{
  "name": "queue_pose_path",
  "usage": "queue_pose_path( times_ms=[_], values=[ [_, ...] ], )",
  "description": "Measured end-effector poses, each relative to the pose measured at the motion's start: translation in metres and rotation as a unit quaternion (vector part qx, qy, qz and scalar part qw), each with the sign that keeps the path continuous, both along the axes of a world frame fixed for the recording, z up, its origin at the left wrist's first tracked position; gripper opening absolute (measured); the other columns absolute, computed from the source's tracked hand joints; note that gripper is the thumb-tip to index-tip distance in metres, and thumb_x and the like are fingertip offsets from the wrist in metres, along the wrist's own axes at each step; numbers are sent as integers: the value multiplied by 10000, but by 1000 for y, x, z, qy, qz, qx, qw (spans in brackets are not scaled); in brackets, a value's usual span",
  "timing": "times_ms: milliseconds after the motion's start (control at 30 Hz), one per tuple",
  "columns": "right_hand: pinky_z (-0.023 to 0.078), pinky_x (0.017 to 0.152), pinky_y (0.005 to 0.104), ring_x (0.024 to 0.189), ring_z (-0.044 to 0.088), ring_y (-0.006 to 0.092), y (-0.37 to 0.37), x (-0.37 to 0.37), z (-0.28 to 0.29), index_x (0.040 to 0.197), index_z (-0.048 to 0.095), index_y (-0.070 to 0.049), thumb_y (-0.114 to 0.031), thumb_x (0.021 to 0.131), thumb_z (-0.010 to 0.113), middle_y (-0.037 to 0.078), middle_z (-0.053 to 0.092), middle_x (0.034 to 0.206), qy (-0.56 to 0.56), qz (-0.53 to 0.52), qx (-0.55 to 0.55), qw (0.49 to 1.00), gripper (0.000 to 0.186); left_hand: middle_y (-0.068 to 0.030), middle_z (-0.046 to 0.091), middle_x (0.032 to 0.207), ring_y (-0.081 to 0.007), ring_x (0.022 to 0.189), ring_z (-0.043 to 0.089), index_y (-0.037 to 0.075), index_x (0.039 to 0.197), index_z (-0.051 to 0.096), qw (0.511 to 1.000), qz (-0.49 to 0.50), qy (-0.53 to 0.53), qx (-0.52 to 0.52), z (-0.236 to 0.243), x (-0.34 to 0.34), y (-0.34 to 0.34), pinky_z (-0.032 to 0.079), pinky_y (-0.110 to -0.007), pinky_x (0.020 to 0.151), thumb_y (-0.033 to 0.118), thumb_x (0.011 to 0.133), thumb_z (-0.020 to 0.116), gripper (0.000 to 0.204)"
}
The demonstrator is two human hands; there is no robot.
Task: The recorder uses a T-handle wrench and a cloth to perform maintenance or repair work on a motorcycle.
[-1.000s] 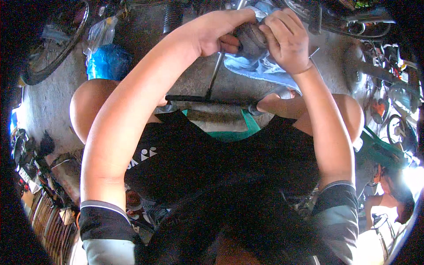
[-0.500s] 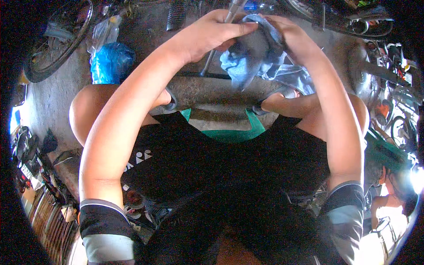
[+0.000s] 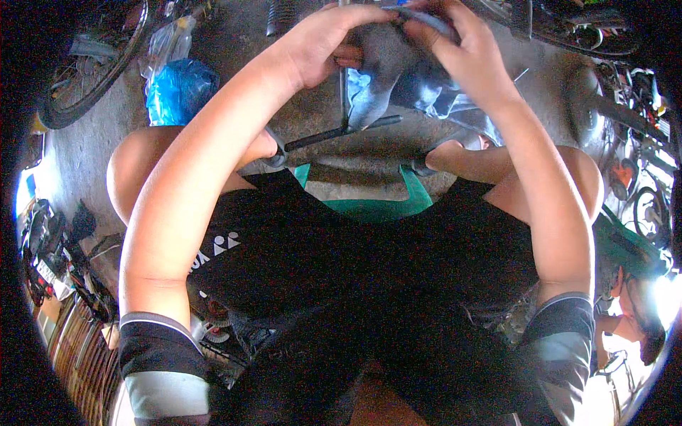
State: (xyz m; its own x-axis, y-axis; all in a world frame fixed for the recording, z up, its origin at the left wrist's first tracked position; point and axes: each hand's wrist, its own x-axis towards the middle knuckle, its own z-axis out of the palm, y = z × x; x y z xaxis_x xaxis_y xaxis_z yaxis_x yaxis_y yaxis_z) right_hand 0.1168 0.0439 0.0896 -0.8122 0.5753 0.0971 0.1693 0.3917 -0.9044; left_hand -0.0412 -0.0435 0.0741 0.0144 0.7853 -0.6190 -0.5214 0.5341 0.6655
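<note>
Near the top of the view, my left hand and my right hand are closed on a bunched grey-blue cloth, whose lower end hangs down. An upright metal rod passes beside the cloth under my left hand and meets a dark crossbar low between my feet; whether my left fingers also touch the rod is hidden. A crumpled, pale blue, shiny item lies behind my right hand. Some fingertips are blurred or hidden in the cloth.
A blue plastic bag lies at left by a bicycle wheel. Tires and bike parts crowd the top right. A green low seat shows between my knees. Another person's bare limb appears at far right.
My hands have shifted slightly up and gripped the cloth differently; my right hand has turned, thumb inward. The rod stands more upright than half a second ago, its crossbar showing again.
</note>
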Motion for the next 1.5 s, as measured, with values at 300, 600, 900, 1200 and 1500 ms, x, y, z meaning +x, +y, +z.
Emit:
queue_pose_path(
  times_ms=[300,600,900,1200,1500],
  values=[
    [399,697,247,775,494,98,1,1,4,924,545,-17,-105,796,553,51,556,873,8,-5,-124,992,156,-46,570,708,-127,537,520,38,838,576,1000,-7,-14,-25,-6,0,-1,407,-224,484,182,790,503,169],
    [408,785,252,872,535,123,2,-3,4,915,560,-4,-94,734,626,63,579,884,-2,43,-67,997,213,-35,556,687,-111,493,495,41,849,566,997,-6,-67,-45,-15,-7,-1,363,-209,428,206,783,496,191],
    [427,749,250,819,540,130,7,0,12,920,546,3,4,755,547,63,578,856,-187,17,-56,981,165,2,534,727,-60,497,408,86,915,592,997,-28,77,7,-17,8,-10,314,-193,455,305,737,569,283],
    [423,717,220,802,536,99,34,11,-4,909,504,-34,-35,782,538,39,573,896,33,-56,-38,997,131,-324,340,1060,-406,898,472,17,1265,190,861,-60,505,34,-29,15,-8,380,-376,836,457,737,550,776],
    [455,714,242,830,544,128,11,3,44,1049,434,-22,9,798,517,72,534,869,36,-30,-237,970,266,-434,192,1069,-524,836,464,6,1290,42,795,-54,602,52,-20,18,-18,393,-429,823,316,782,530,769]
  ],
)
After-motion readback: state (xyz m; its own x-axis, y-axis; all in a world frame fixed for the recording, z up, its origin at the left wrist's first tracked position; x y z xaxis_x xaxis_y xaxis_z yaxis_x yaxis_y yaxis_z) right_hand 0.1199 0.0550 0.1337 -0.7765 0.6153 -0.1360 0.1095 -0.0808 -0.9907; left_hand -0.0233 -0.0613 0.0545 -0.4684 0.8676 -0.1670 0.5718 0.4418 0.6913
